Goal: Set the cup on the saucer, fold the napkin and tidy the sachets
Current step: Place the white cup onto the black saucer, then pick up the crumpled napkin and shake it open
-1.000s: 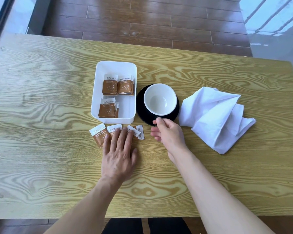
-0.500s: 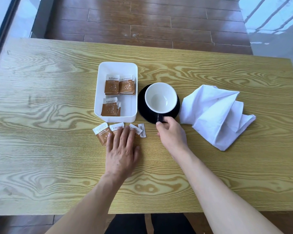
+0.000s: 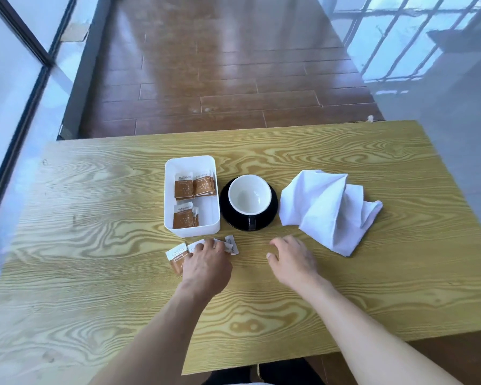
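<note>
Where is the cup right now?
In the head view, the cup sits on the black saucer mid-table, between the white tray on its left and the crumpled napkin on its right, handle toward the person.

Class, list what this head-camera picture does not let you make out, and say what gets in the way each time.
- Loose sachets on the table: their full count, since the left hand lies over some of them.
- Print on the sachets in the white tray: too small to read.
- Cup handle: foreshortened, so its shape is unclear.
- Napkin: crumpled, so its folds hide its underside.
- Right hand: motion-blurred fingertips.
</note>
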